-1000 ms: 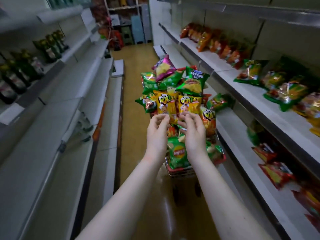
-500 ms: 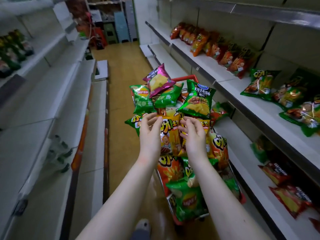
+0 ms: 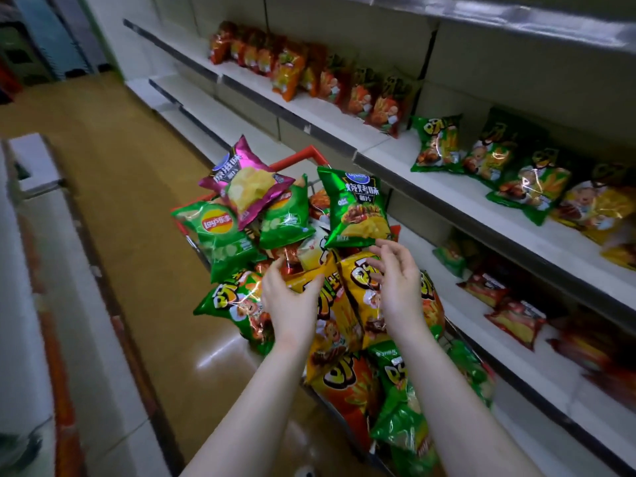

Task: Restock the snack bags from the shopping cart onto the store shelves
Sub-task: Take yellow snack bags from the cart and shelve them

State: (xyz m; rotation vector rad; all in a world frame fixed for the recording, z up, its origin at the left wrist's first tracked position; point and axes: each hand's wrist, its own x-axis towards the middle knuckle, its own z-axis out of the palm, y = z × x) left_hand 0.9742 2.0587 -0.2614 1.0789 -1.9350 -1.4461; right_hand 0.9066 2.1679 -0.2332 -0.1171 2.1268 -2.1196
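A red shopping cart [image 3: 293,158] stands in the aisle, heaped with snack bags. Both hands are over the heap. My left hand [image 3: 290,304] curls its fingers and thumb round the upper edge of a yellow snack bag [image 3: 332,297]. Just right of it, my right hand [image 3: 399,290] hovers with fingers spread and loosely bent over a second yellow bag [image 3: 361,304], holding nothing. A green barbecue chip bag [image 3: 358,208] stands just beyond the right fingertips. A pink chip bag [image 3: 246,180] and a green Lay's bag [image 3: 218,230] top the far left of the pile.
Store shelves [image 3: 378,146] run along the right, close to the cart. Orange bags [image 3: 289,70] and green bags [image 3: 437,142] line the middle shelf, and red bags [image 3: 516,318] lie on the lower one. White shelving [image 3: 31,256] runs along the left, and brown floor [image 3: 113,173] stretches ahead.
The view has swung right and moved closer to the cart. Both hands have dropped onto the yellow bags, and the left hand has closed round one.
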